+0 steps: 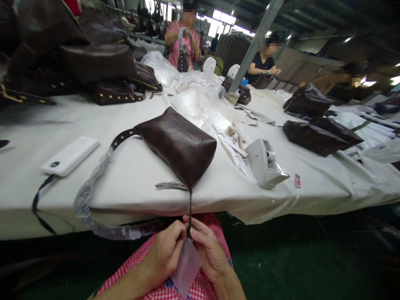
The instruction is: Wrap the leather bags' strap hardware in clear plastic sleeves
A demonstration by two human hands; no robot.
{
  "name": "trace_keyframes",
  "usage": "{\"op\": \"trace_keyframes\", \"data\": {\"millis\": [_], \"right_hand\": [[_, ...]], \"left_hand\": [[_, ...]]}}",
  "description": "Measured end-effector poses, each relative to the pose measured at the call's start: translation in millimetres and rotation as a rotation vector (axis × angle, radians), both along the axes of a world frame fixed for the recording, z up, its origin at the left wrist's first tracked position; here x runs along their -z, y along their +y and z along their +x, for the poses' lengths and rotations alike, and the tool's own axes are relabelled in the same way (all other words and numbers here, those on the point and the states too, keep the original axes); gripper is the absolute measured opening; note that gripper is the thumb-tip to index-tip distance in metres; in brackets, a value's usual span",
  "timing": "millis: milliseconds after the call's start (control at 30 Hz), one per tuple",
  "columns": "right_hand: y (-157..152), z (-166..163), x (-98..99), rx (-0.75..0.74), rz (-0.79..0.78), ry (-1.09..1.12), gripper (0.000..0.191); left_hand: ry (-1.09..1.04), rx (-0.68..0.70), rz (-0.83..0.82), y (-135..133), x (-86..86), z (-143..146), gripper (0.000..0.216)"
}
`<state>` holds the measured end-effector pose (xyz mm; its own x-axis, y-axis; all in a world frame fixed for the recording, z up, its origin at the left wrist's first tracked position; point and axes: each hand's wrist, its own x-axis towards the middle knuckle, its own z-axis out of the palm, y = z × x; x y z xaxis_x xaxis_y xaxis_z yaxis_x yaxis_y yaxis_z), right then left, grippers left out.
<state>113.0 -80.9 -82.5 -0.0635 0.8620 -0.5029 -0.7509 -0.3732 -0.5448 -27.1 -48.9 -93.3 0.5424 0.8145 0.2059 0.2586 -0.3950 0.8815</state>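
Note:
A dark brown leather bag (178,143) lies on the white-covered table, one corner towards me. From that corner a thin leather cord (190,204) runs down over the table edge to my hands. My left hand (168,243) and my right hand (208,246) meet at the cord's lower end, both closed with fingertips pinching around it. Below the fingers hangs a translucent plastic sleeve (186,266); how it joins the cord is hidden. The bag's strap (86,196), wrapped in clear plastic, curves left and drops past the edge. A wrapped zipper pull (171,186) lies beside the corner.
A white power bank (70,156) with a dark cord sits on the left. A tape dispenser (265,162) stands right of the bag, near paper strips (233,152). Brown bags pile up at back left (100,62) and right (321,133). Several people work across the table.

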Motion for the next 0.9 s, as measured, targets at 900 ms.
{"op": "trace_keyframes", "data": {"millis": [900], "right_hand": [[7, -2, -2.5, -0.068, 0.198, -0.419, 0.030]], "left_hand": [[-0.187, -0.238, -0.096, -7, 7.7, -8, 0.014]]}}
